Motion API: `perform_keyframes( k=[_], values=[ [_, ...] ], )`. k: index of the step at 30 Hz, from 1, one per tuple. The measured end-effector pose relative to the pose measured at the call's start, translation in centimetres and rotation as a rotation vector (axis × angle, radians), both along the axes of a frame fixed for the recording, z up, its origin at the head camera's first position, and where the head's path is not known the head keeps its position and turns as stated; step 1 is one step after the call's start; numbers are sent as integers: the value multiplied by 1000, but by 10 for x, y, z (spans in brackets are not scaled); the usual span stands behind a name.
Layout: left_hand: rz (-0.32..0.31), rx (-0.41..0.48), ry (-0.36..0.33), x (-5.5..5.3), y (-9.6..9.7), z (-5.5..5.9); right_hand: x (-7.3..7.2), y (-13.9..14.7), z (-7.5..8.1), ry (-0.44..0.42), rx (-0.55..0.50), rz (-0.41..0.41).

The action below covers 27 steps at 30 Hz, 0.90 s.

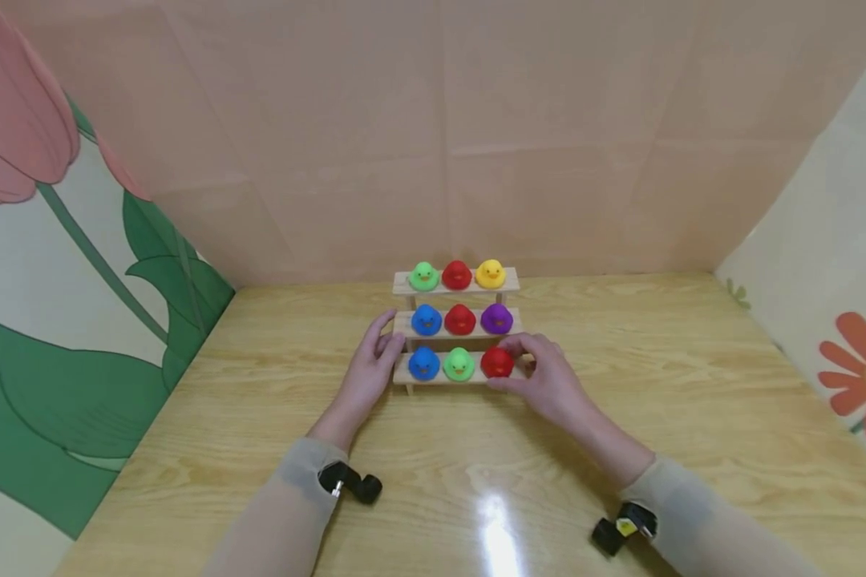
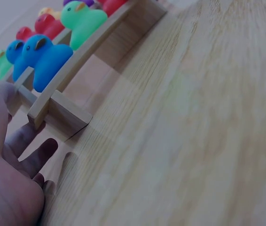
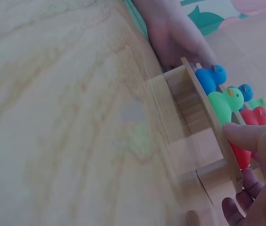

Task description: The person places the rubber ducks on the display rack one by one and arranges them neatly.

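Note:
A three-tier wooden stand holds rubber ducks in rows. On its lowest tier are a blue duck, a green duck and a red duck at the right end. My right hand pinches this red duck, thumb in front and forefinger behind; its thumb partly covers the duck in the right wrist view. My left hand rests at the stand's left end, thumb and fairly straight forefinger beside the tiers. Its other fingers hang loosely below the step edge in the left wrist view.
The middle tier bears a blue duck, a red duck and a purple duck. On top sit a green duck, a red duck and a yellow duck. A pinkish cloth hangs behind the wooden table.

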State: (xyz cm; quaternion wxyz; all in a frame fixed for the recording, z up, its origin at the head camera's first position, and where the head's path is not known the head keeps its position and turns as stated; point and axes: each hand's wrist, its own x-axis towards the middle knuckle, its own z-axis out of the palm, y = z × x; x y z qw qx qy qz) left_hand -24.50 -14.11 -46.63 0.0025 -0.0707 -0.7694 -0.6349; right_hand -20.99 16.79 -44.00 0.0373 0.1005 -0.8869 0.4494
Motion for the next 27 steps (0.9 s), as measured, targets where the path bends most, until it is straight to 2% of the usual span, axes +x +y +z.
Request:
perform_keyframes(
  k=[12, 19, 27],
  values=[
    [4, -1, -9, 0, 1, 2, 2, 2, 0, -36, -25, 4],
    [5, 9, -24, 0, 4, -1, 5, 4, -2, -58, -23, 0],
    [-3, 9, 1, -2, 6, -2, 3, 8, -1, -42, -41, 11]
  ],
)
